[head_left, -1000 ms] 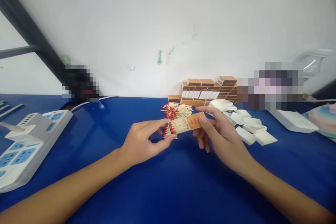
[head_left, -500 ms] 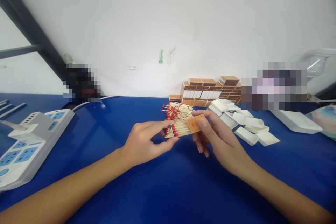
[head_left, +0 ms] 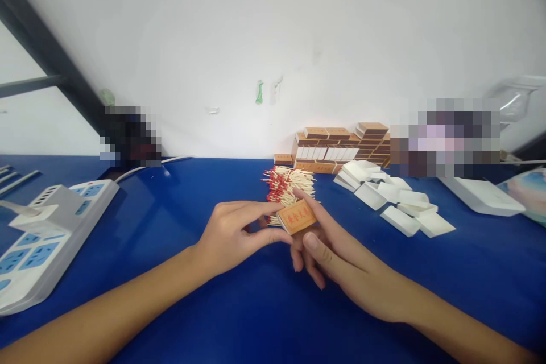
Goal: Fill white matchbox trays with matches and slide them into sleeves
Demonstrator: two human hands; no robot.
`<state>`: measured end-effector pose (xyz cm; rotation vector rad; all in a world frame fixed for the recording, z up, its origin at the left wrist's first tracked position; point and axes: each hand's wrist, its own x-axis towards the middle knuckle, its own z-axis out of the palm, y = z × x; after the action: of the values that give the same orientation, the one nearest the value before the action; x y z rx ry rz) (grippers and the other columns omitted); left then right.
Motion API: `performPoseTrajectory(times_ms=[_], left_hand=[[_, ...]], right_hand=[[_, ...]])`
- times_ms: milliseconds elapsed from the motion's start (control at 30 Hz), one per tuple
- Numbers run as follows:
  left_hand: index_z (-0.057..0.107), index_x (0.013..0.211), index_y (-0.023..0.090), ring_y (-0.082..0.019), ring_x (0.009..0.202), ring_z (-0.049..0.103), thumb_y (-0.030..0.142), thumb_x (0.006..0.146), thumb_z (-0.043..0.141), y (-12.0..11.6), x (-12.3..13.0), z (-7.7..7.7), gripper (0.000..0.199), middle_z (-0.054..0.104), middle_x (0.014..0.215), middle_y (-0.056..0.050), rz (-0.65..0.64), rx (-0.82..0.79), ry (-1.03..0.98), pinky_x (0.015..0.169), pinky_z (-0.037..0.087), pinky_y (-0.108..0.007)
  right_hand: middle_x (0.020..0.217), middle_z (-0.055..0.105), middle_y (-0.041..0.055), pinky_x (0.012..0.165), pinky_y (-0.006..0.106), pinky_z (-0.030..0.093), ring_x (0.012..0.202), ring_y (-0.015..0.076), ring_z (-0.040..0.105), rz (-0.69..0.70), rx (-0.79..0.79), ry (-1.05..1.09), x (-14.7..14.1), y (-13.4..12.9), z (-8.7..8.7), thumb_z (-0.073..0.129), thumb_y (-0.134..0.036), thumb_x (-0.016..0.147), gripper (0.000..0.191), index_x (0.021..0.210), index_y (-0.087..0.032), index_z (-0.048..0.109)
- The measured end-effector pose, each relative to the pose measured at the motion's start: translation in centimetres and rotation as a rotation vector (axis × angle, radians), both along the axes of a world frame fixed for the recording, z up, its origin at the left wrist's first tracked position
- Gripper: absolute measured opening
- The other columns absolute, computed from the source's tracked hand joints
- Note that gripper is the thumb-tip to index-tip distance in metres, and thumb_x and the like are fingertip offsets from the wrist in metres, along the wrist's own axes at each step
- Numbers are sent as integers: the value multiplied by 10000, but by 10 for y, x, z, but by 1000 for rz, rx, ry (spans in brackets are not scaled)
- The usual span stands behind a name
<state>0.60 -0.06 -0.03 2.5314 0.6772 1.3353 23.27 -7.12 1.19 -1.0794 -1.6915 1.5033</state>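
An orange matchbox (head_left: 297, 217) with red characters is held between my two hands above the blue table, its tray pushed inside the sleeve. My left hand (head_left: 239, 230) pinches the box's left end between thumb and forefinger. My right hand (head_left: 336, 250) holds its right side, the forefinger along the far edge and the thumb near the lower right corner. Just behind the box lies a pile of loose red-tipped matches (head_left: 290, 182), partly hidden by the box and fingers.
Stacked matchboxes (head_left: 326, 153) stand against the wall. White open trays (head_left: 371, 194) lie in a heap at the right, near a larger white box (head_left: 482, 196). A white power strip (head_left: 46, 239) with a plug sits on the blue table (head_left: 239, 318) at the left.
The matchbox tray, half out and showing matches before, is now inside the sleeve. My right hand has moved left and down, its thumb off the top face.
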Motion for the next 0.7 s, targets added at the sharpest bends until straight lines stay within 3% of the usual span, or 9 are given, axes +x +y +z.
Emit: performPoseTrajectory(times_ms=[133,267,400,467,567,700], left_hand=[[747,1137,177,-106,633,693,395,826,840,1,0,1,391,776,824,-12,-27,-17,14,578,573,-201],[715,1219,193,-111,697,720,355,858,828,-2,1,0,411,795,928,-26,-7,-22,30,582,575,-192],[681,1247,193,-99,652,708,344,884,790,1,0,6,408,784,875,1,61,-34,86,578,565,-191],[656,1255,213,-97,680,720,350,894,761,16,-2,14,401,794,990,-6,110,-107,104,586,562,-190],[627,1225,222,-117,782,744,360,881,759,56,-6,26,394,778,1146,-17,241,-194,154,621,552,-204],[667,1146,198,-168,880,740,337,874,762,117,-10,31,319,787,1084,-41,330,-232,294,732,545,-255]], right_hand=[[960,641,30,725,321,515,712,140,572,17,2,15,0,0,-1,378,-592,1071,847,1667,-279,-136],[981,655,27,716,319,521,708,136,586,11,20,26,2,-1,-1,390,-566,1078,856,1654,-292,-180],[968,660,31,713,339,523,723,163,609,-7,171,-132,6,4,1,360,-538,1087,846,1647,-261,-210],[929,668,31,699,354,505,721,188,616,-64,321,-315,8,9,2,379,-503,1086,852,1652,-233,-198],[879,680,24,671,359,474,702,214,630,-147,459,-504,12,17,2,402,-468,1080,841,1665,-207,-143],[857,697,24,634,342,443,695,237,658,-192,502,-591,18,25,-1,392,-474,1079,793,1675,-189,-46]])
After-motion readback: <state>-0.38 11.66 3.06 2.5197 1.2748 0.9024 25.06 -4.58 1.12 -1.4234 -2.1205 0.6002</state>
